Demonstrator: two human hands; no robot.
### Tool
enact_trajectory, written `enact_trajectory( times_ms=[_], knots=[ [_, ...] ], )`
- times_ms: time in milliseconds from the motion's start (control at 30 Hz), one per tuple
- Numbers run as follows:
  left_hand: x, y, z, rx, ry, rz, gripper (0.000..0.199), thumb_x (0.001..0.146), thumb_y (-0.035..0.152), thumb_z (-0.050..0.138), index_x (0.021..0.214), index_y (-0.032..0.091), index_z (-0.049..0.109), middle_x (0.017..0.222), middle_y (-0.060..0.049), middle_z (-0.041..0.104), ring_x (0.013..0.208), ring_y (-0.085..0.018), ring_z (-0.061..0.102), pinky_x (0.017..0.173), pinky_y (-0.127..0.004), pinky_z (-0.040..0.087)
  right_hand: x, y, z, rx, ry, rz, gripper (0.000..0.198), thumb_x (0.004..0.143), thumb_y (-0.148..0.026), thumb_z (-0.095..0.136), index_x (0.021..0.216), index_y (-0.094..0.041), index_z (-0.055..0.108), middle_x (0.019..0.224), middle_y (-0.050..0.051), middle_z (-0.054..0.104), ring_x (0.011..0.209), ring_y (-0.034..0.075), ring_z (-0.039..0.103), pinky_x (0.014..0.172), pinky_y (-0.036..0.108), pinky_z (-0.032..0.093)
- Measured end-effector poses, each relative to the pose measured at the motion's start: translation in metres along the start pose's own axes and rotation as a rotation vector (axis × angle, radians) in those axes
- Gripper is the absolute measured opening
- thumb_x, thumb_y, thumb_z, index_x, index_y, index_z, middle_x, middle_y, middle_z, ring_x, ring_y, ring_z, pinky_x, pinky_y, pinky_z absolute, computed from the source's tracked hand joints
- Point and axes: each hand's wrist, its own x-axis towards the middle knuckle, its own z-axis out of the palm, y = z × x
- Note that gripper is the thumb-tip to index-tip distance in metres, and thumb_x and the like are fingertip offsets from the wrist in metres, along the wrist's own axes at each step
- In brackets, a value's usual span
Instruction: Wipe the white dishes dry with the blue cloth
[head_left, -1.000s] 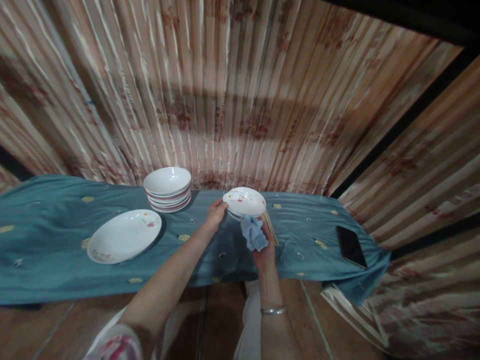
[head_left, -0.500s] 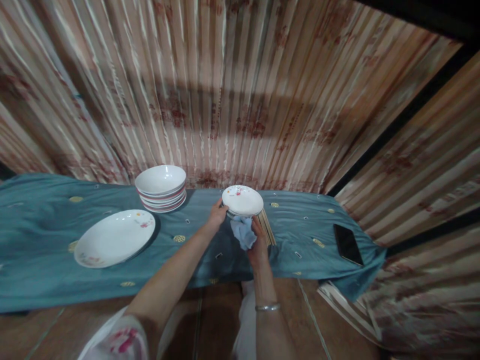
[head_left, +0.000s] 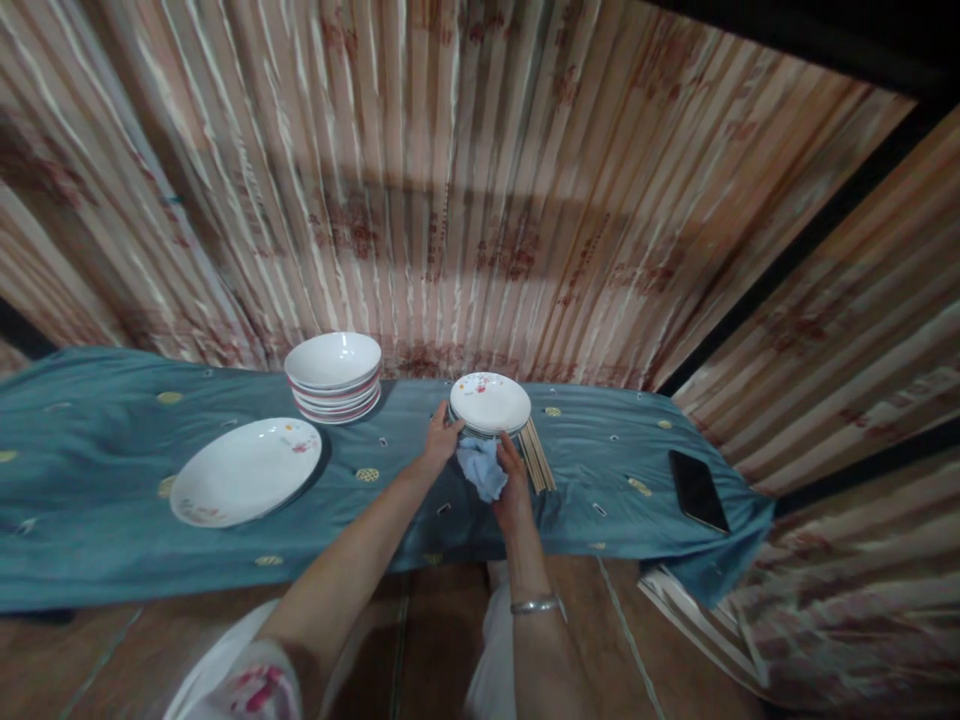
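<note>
A small white plate (head_left: 490, 403) with a floral print near its far rim lies level on top of other plates, whose edges show beneath it. My left hand (head_left: 441, 438) grips its left rim, with the thumb toward the near edge. Bunched in my right hand (head_left: 514, 485) is a pale blue cloth (head_left: 482, 468), held against the near side of the plates. Some right fingers are hidden behind the cloth. Several wooden chopsticks (head_left: 537, 456) lie side by side just right of the plates.
A stack of white bowls (head_left: 334, 362) stands at the back left. In front of it sits a large oval plate (head_left: 244, 475) with floral decoration. A black phone (head_left: 697, 490) lies at the right end of the teal tablecloth (head_left: 600, 470). Behind hangs a pleated curtain (head_left: 480, 200).
The view has shifted slightly. The small plate looks a little lower, and more of the chopsticks shows beside it. Both hands keep their hold.
</note>
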Motion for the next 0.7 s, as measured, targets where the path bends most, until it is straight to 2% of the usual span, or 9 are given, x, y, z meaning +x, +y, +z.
enact_trajectory(
  times_ms=[100, 167, 300, 433, 600, 700],
  knots=[
    [-0.017, 0.002, -0.015, 0.015, 0.035, -0.085, 0.071, 0.058, 0.013, 0.077, 0.126, 0.020, 0.060, 0.125, -0.011, 0.064, 0.117, -0.026, 0.058, 0.100, -0.040, 0.043, -0.003, 0.000, 0.001, -0.006, 0.013, 0.008, 0.057, 0.070, -0.039, 0.070, 0.125, -0.027, 0.062, 0.119, 0.001, 0.068, 0.114, 0.022, 0.061, 0.094, 0.038, 0.050],
    [-0.030, 0.003, -0.030, 0.028, 0.042, -0.083, 0.066, 0.058, 0.013, 0.077, 0.122, 0.021, 0.062, 0.124, -0.011, 0.065, 0.120, -0.027, 0.056, 0.102, -0.042, 0.041, -0.006, -0.001, 0.002, -0.020, 0.007, 0.010, 0.053, 0.068, -0.040, 0.073, 0.119, -0.025, 0.066, 0.113, 0.002, 0.071, 0.108, 0.023, 0.064, 0.092, 0.038, 0.051],
    [-0.054, 0.010, -0.070, 0.066, 0.076, -0.021, 0.057, 0.057, 0.013, 0.077, 0.113, 0.018, 0.067, 0.120, -0.014, 0.067, 0.119, -0.029, 0.058, 0.105, -0.044, 0.039, -0.016, 0.000, 0.006, -0.091, -0.151, 0.064, 0.046, 0.064, -0.046, 0.077, 0.101, -0.019, 0.074, 0.090, 0.007, 0.076, 0.088, 0.026, 0.069, 0.081, 0.038, 0.053],
    [-0.074, 0.021, -0.115, 0.097, 0.137, 0.037, 0.053, 0.058, 0.017, 0.075, 0.111, 0.019, 0.068, 0.122, -0.014, 0.066, 0.120, -0.029, 0.057, 0.107, -0.045, 0.037, -0.029, 0.012, 0.012, -0.144, -0.265, 0.110, 0.051, 0.060, -0.056, 0.078, 0.093, -0.018, 0.076, 0.079, 0.008, 0.075, 0.072, 0.024, 0.069, 0.071, 0.036, 0.053],
    [-0.093, 0.043, -0.169, 0.242, 0.168, 0.190, 0.058, 0.064, 0.028, 0.072, 0.121, 0.020, 0.062, 0.134, -0.013, 0.058, 0.128, -0.030, 0.049, 0.109, -0.046, 0.035, -0.047, 0.030, 0.022, -0.294, -0.400, 0.194, 0.050, 0.059, -0.059, 0.078, 0.089, -0.019, 0.077, 0.069, 0.003, 0.073, 0.061, 0.018, 0.065, 0.059, 0.030, 0.051],
    [-0.098, 0.060, -0.204, 0.486, 0.299, 0.361, 0.062, 0.068, 0.028, 0.067, 0.129, 0.022, 0.056, 0.145, -0.012, 0.047, 0.138, -0.030, 0.036, 0.115, -0.046, 0.026, -0.062, 0.042, 0.029, -0.322, -0.495, 0.283, 0.048, 0.058, -0.057, 0.080, 0.089, -0.021, 0.076, 0.064, 0.001, 0.071, 0.056, 0.016, 0.063, 0.055, 0.027, 0.049]
  ],
)
